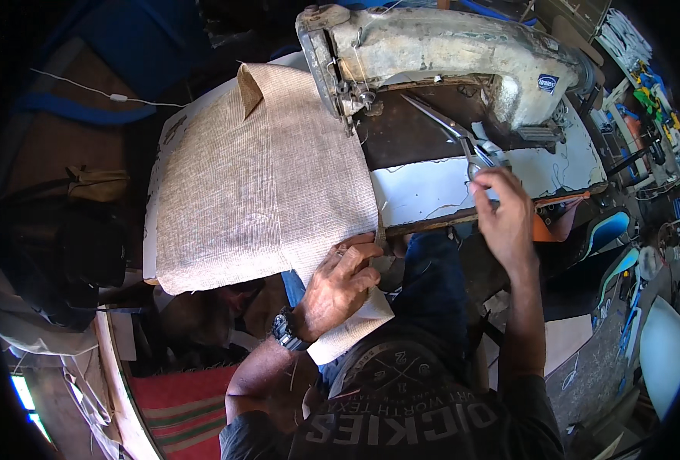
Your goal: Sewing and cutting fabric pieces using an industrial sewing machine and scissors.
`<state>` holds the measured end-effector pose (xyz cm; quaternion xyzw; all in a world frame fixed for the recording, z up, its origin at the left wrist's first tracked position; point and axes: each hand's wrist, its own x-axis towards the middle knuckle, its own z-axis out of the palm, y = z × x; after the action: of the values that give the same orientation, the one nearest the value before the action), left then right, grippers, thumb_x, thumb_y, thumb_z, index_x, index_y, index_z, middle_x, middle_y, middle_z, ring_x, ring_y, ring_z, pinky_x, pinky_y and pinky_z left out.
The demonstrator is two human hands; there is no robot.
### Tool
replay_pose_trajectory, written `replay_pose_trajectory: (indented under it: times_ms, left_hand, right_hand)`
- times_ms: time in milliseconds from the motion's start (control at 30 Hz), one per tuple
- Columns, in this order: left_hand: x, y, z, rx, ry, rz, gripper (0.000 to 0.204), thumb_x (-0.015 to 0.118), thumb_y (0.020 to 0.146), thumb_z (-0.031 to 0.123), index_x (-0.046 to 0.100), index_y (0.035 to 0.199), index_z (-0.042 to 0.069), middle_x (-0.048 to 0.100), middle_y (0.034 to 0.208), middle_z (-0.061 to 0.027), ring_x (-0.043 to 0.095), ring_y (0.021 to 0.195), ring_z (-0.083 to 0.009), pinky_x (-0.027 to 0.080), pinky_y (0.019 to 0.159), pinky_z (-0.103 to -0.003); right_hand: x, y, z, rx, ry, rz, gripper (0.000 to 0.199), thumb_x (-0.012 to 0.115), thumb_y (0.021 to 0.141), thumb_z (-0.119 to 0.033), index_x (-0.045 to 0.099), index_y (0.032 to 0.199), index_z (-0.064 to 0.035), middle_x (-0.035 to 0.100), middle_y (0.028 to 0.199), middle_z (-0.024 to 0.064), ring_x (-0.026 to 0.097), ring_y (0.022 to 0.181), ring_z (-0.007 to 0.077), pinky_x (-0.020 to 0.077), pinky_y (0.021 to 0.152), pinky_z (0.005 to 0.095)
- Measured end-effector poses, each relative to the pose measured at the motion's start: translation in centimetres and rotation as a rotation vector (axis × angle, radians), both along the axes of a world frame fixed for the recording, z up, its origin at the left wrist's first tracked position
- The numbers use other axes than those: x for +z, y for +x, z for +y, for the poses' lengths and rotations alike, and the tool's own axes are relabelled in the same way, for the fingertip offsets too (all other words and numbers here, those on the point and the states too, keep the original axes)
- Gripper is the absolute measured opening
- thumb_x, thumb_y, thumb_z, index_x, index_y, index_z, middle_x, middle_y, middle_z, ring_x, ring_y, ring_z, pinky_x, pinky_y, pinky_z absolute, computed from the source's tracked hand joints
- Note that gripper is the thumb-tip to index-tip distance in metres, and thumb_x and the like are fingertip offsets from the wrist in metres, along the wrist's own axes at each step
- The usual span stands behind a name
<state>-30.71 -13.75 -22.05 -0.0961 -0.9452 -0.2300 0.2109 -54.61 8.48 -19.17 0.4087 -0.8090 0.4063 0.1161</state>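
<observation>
Dark T-shirt (424, 391) closest to us, pale print across the chest, and out from its sleeves come both forearms! Over on the left, a black wristwatch (284, 330) rides the wrist, and the left hand (340, 280) has its grip bunched, fingers curled down and pinching the near right corner of a beige woven cloth (278, 169). What a spread that cloth makes: flat across the left of the tabletop (424, 188), one flap folded up at the far edge, a narrow tail dangling below the hand toward the lap.

Across to the right hand (506, 218): thumb and forefinger are right at the handles of the metal scissors (439, 116), though whether that grip is pressed together on them, I cannot tell. Those blades angle away, far and left, beneath the arm of a worn, pale sewing machine (432, 42). Its needle end stands right by the cloth's right edge. Down at lower left, a red striped textile (182, 410)!
</observation>
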Motion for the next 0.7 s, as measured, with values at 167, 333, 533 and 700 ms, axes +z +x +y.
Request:
replay_pose_trajectory:
  times_ms: [167,333,533,700]
  left_hand:
    - [-0.4,0.6,0.0,0.057,0.315,0.030,0.040,0.065,0.065,-0.024,0.068,0.090,0.007,0.065,0.134,-0.0132,0.061,0.142,-0.0423,0.057,0.111,-0.050]
    - [0.0,0.8,-0.3,0.078,0.287,0.053,0.036,0.070,0.069,-0.022,0.067,0.091,0.006,0.067,0.135,-0.0146,0.062,0.141,-0.0414,0.059,0.109,-0.049]
    - [0.1,1.0,-0.4,0.065,0.351,0.038,0.036,0.065,0.070,-0.024,0.067,0.090,0.006,0.066,0.136,-0.0146,0.060,0.145,-0.0418,0.059,0.111,-0.048]
    - [-0.3,0.7,0.1,0.039,0.299,0.025,0.034,0.066,0.071,-0.023,0.066,0.089,0.006,0.066,0.135,-0.0142,0.059,0.145,-0.0417,0.061,0.109,-0.047]
  right_hand:
    - [-1.4,6.0,-3.6,0.264,0.089,0.042,0.048,0.091,0.083,-0.030,0.071,0.117,-0.0012,0.065,0.135,0.0150,0.056,0.135,0.0371,0.0471,0.112,0.0510]
    - [-4.0,7.7,-8.9,0.279,0.051,0.154,0.044,0.088,0.078,-0.017,0.071,0.114,0.0023,0.056,0.148,0.0151,0.042,0.151,0.0408,0.0377,0.122,0.0591]
    - [-3.9,6.1,-7.8,0.283,-0.054,0.136,0.017,0.079,0.080,-0.003,0.066,0.091,-0.0048,0.068,0.132,0.0100,0.056,0.140,0.0382,0.0430,0.117,0.0555]
    - [-2.7,2.2,-4.7,-0.081,-0.097,0.224,0.017,0.078,0.086,-0.004,0.069,0.100,-0.0038,0.070,0.126,0.0139,0.062,0.130,0.0381,0.0463,0.112,0.0525]
